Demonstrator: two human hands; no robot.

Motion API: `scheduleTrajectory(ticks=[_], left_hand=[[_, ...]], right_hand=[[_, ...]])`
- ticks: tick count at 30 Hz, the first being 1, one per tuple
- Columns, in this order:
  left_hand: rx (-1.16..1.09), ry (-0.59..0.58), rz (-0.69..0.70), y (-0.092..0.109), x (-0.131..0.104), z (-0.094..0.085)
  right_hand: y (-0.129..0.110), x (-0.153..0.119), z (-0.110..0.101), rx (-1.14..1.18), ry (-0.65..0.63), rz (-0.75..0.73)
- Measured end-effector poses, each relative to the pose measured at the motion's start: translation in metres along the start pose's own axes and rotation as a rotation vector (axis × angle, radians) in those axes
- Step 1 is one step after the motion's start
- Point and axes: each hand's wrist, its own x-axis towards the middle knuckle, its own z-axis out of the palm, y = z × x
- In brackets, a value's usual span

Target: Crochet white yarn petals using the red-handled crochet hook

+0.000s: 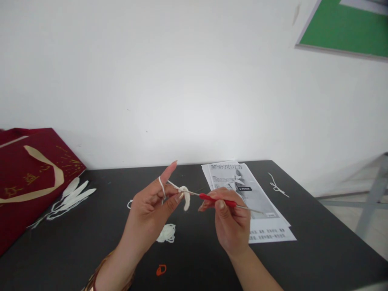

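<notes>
Between the thumb and fingers of my left hand [153, 206] is pinched a small curved white crochet piece [186, 199]. White yarn [163, 188] loops round the raised index finger of that hand and runs down to the piece. My right hand [232, 220] grips the red handle of a crochet hook [220, 199], whose metal shaft reaches left to the piece. The shaft's other end sticks out to the right. Below my left hand, partly hidden by it, a ball of white yarn [167, 233] lies on the black table [194, 258].
An orange stitch marker [161, 270] lies near the front. Printed sheets [266, 232] are under and behind my right hand. A knotted white yarn piece [277, 188] lies farther right. On the left, white crocheted petals [74, 194] rest by a dark red bag [33, 173]. A white wall [182, 81] stands behind.
</notes>
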Motion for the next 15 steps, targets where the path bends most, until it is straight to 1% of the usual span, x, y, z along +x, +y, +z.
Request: scheduleTrajectory(ticks=[5, 9, 12, 15], left_hand=[[-0.009, -0.026, 0.018, 0.0006, -0.0017, -0.0009], [-0.04, -0.022, -0.017, 0.0041, -0.003, 0.0019], [-0.147, 0.009, -0.065, 0.0075, -0.0036, 0.0049], [-0.303, -0.024, -0.134, 0.0087, -0.0028, 0.0058]], right_hand=[[0.0002, -0.0006, -0.0002, 0.081, 0.022, 0.101], [0.0017, 0.0001, 0.0002, 0.109, 0.023, 0.14], [0.0023, 0.0014, -0.0008, 0.109, -0.012, 0.156], [-0.0007, 0.0028, -0.0029, 0.047, -0.086, 0.104]])
